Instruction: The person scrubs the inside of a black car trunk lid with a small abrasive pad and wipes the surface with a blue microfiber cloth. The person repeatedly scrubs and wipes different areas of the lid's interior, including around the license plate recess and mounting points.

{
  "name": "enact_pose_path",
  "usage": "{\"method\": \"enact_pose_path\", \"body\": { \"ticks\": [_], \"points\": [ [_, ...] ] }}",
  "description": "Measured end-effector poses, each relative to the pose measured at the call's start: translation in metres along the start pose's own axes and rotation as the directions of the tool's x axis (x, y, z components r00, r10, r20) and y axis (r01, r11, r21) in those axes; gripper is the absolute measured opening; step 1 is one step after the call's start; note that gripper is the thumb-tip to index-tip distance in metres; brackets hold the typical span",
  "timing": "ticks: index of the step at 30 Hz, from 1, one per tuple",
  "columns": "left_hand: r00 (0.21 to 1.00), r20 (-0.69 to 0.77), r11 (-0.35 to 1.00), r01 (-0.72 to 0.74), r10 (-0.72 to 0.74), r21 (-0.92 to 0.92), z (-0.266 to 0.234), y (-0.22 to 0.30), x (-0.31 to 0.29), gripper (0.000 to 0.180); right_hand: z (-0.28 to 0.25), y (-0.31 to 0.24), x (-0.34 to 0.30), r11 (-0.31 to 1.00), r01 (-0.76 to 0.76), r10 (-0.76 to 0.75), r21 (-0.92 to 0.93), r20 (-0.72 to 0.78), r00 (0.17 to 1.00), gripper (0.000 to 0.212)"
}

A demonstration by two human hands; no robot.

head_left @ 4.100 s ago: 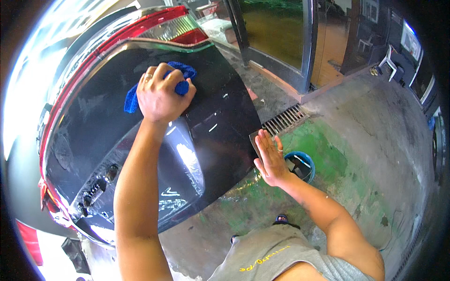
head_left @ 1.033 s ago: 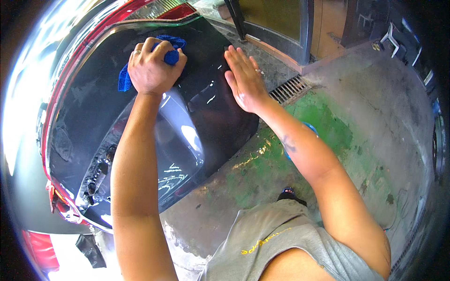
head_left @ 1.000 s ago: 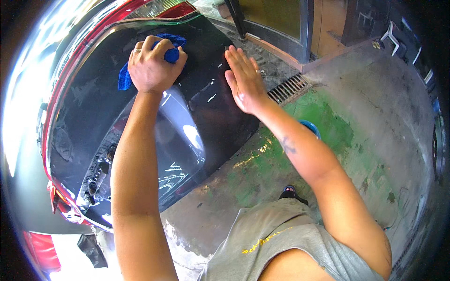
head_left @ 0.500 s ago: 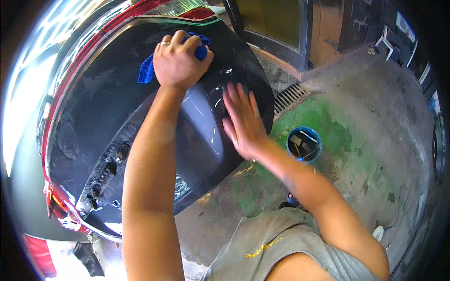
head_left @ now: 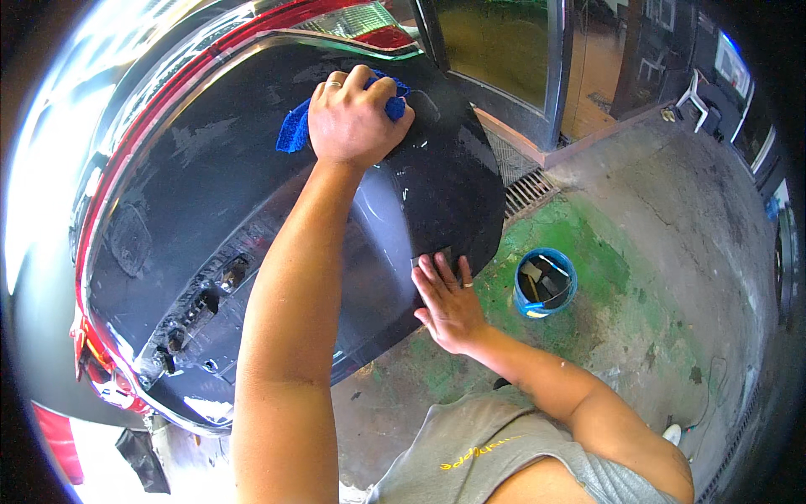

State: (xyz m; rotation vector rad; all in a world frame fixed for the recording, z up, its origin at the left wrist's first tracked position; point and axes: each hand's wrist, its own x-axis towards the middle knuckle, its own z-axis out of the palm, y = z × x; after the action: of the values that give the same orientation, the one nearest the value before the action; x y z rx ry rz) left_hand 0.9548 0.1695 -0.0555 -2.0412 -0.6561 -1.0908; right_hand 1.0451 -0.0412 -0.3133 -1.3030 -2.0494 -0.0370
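A dark trunk lid (head_left: 252, 126) of a car reaches across the left and middle of the view, its surface marked with dull grey patches and a wet-looking shine. My left hand (head_left: 357, 118) is closed around a blue cloth (head_left: 294, 128) against the upper part of the lid. Lower down, near the lid's right edge, my right hand (head_left: 451, 304) lies flat with its fingers stretched out. Beneath its fingertips shows the edge of a small dark flat piece (head_left: 430, 254), perhaps an abrasive sheet; most of it is hidden.
On the green-stained floor (head_left: 604, 235) to the right stands a blue bucket (head_left: 520, 296) with tools and dark water in it. A drain grate (head_left: 531, 195) runs beside a glass door (head_left: 495, 50). Further off is a white chair (head_left: 695, 99). Red tail lights (head_left: 382, 38) border the lid.
My right hand has slid down the lid, toward me and toward its right edge. My left hand still grips the cloth; hand, cloth and car appear shifted slightly right in the view.
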Motion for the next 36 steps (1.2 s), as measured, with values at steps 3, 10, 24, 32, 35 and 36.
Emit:
{"method": "enact_pose_path", "body": {
  "ticks": [3,10,24,32,35,36],
  "points": [
    [1.0,0.018,1.0,-0.002,0.002,-0.016,0.003,0.002,-0.005,0.019,-0.027,0.005,0.063,0.996,0.029,-0.04,-0.081,-0.144,0.989,0.073],
    [0.999,0.025,0.999,0.035,-0.034,-0.038,-0.001,0.0,0.0,0.019,-0.011,-0.002,0.025,1.0,0.012,-0.013,-0.011,-0.015,1.0,0.084],
    [0.995,0.085,0.998,0.038,-0.042,0.049,0.003,0.007,-0.003,0.023,-0.044,0.085,0.091,0.981,-0.193,0.181,0.024,-0.472,0.863,0.055],
    [0.994,0.104,0.998,0.035,-0.039,0.045,-0.001,-0.003,-0.009,0.028,0.059,-0.045,-0.051,0.924,-0.376,0.383,0.074,-0.214,0.899,0.076],
    [0.998,0.055,1.0,-0.009,0.01,-0.011,-0.001,0.007,-0.006,0.03,0.027,0.03,-0.005,0.73,-0.625,0.673,0.276,-0.453,0.585,0.062],
    [0.998,0.053,0.999,-0.016,0.018,-0.046,0.0,0.008,-0.005,0.031,0.034,0.023,-0.009,0.749,-0.596,0.651,0.29,-0.488,0.581,0.063]
  ]
}}
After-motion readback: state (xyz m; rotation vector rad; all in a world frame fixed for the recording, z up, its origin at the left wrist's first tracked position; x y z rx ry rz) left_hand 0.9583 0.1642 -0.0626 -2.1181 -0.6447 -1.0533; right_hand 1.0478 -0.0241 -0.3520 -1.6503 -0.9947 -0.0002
